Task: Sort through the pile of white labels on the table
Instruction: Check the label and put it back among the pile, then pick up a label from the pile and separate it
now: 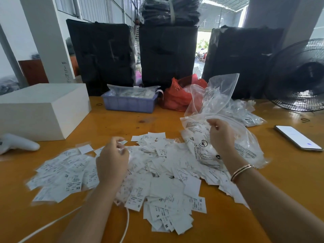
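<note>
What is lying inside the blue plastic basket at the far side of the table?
The blue basket holds clear plastic bags with black print, and they rise above its rim. What is inside those bags, and anything under them, is hidden by the basket wall and the bags themselves.

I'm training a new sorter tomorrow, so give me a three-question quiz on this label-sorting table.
1. True or false: the right hand grips a clear printed plastic bag.
2. What lies right of that bag on the orange wooden table: A) scissors, B) a smartphone with a lit screen, C) a mug?
3. Fill in: the left hand hovers over the pile of white paper labels and pinches a ____.

Key: 1 true; 2 B; 3 label.
</note>
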A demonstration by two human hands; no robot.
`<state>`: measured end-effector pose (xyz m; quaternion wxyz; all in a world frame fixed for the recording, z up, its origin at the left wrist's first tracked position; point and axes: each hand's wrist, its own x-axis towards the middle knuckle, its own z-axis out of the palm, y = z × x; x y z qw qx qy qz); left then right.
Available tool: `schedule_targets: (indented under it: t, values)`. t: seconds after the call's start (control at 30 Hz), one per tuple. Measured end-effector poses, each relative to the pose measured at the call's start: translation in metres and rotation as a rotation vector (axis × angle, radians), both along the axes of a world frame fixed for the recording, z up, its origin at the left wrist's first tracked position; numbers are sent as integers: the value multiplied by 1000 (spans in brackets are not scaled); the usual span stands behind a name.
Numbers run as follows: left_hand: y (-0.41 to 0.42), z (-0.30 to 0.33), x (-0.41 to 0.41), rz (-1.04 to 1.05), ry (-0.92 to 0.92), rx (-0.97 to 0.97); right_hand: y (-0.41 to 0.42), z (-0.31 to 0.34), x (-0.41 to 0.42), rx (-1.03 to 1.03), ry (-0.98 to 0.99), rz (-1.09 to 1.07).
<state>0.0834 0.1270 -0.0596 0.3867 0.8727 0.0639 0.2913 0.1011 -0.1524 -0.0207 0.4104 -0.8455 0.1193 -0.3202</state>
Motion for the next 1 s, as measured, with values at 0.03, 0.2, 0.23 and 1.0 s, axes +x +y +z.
schedule_targets:
  t: [0.03,0.2,0.23,1.0]
  values:
    - [3,-1,0,49,18,94,-10,0,6,-81,106,-26]
    - [-5,-4,-3,12,-99,401,-34,-12,19,-476,645,-54]
    - [-11,-5,-4,-64,-158,432,-32,-14,18,-496,654,-62]
    - [-41,-9,-17,-583,-194,253,16,1,-22,-25,-164,118]
